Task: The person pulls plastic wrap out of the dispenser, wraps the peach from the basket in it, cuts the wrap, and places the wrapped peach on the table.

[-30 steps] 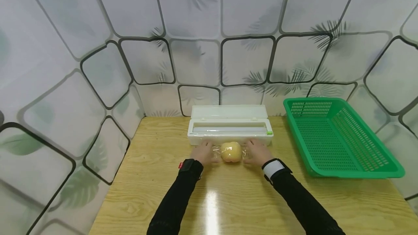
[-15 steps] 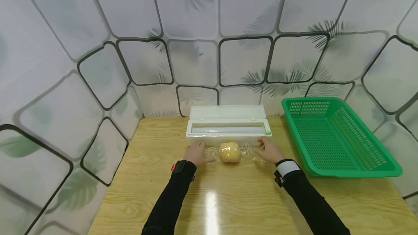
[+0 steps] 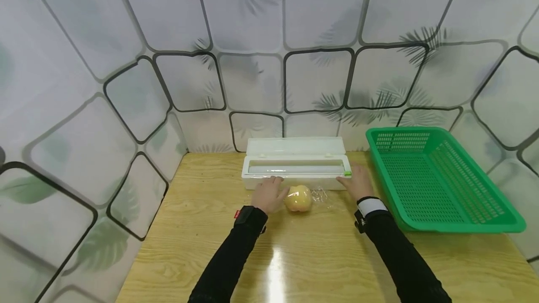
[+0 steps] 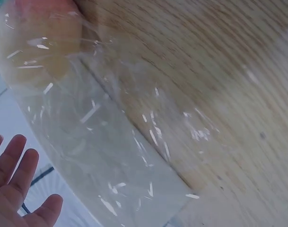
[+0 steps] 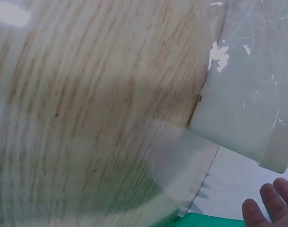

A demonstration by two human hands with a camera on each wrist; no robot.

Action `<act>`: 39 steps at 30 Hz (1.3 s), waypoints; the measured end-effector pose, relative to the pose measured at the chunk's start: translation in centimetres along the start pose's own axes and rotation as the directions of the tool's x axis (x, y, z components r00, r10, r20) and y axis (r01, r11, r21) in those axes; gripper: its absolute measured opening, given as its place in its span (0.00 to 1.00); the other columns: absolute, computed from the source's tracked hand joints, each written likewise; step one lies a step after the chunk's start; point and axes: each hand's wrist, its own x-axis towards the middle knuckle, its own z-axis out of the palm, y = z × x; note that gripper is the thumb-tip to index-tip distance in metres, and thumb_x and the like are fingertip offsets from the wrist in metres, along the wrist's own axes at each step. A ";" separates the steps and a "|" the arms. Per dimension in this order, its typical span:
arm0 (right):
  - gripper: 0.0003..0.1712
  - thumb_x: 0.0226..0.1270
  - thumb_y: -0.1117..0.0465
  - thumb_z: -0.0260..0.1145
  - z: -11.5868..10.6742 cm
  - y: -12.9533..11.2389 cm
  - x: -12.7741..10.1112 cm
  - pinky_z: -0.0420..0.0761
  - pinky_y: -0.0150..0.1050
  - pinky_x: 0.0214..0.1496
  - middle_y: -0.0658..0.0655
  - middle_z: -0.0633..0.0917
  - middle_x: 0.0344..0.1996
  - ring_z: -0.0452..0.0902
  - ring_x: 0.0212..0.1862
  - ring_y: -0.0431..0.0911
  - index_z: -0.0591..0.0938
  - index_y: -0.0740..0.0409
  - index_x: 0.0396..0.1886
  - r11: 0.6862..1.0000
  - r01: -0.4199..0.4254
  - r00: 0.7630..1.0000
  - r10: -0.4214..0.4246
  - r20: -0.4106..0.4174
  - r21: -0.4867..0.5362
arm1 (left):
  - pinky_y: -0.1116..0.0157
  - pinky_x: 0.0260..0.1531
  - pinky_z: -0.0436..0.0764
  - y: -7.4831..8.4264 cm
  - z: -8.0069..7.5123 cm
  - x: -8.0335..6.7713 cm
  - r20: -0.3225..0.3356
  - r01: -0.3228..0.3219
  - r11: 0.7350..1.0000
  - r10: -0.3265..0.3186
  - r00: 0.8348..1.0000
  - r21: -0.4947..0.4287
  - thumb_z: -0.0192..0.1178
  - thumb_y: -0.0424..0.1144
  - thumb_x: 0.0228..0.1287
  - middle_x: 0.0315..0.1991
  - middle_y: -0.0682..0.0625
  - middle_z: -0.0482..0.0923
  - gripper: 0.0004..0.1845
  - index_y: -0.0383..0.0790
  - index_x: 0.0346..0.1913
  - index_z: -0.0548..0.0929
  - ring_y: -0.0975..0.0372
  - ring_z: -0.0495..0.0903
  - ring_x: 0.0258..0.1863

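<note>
A yellow apple [image 3: 298, 198] with a reddish patch sits under clear cling film [image 4: 148, 127] on the table, just before a white cling film dispenser [image 3: 269, 183]. The dispenser's lid stands up, and its roll shows through the slot. My left hand [image 3: 269, 194] is at the apple's left side, thumb toward the fruit, other fingers loosely extended near the dispenser's front. In the left wrist view its fingers [image 4: 28, 165] are spread apart. My right hand [image 3: 359, 182] is at the dispenser's right end, thumb tip at its front corner by the green slider [image 3: 347, 173], fingers extended.
A green plastic basket [image 3: 463, 228] stands to the right on the wooden table [image 3: 202, 228], close to my right forearm. A wall covering [image 3: 252, 81] with a stone pattern rises behind and along the left. Loose film [image 3: 321, 196] spreads right of the apple.
Both hands first moved apart along the film beside the apple. Then my left hand came back toward the apple, and my right hand left the film and moved up to the dispenser's right end.
</note>
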 end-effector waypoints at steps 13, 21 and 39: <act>0.33 0.53 0.58 0.67 0.2 0.9 0.4 0.65 0.54 0.51 0.75 0.72 0.45 0.66 0.49 0.65 0.68 0.78 0.51 0.994 -0.039 0.993 0.049 0.107 -0.098 | 0.57 0.45 0.70 2.5 0.5 1.1 0.040 -0.093 0.995 0.091 0.995 0.044 0.40 0.53 0.67 0.47 0.47 0.73 0.24 0.39 0.53 0.72 0.55 0.71 0.48; 0.33 0.49 0.59 0.69 0.2 1.1 0.4 0.66 0.53 0.51 0.75 0.73 0.45 0.67 0.48 0.64 0.71 0.78 0.49 0.995 -0.014 0.997 0.020 0.073 -0.094 | 0.63 0.41 0.73 5.6 0.3 3.5 0.067 -0.173 0.983 0.169 0.983 0.062 0.45 0.50 0.66 0.43 0.48 0.74 0.18 0.39 0.45 0.77 0.58 0.72 0.44; 0.30 0.44 0.59 0.72 0.5 0.9 0.4 0.73 0.51 0.42 0.72 0.78 0.38 0.73 0.41 0.62 0.75 0.76 0.44 0.990 -0.002 1.000 0.005 0.016 -0.144 | 0.69 0.32 0.74 7.5 12.1 14.1 0.147 -0.200 0.980 0.201 0.969 -0.019 0.45 0.54 0.64 0.35 0.55 0.77 0.17 0.49 0.41 0.79 0.65 0.76 0.31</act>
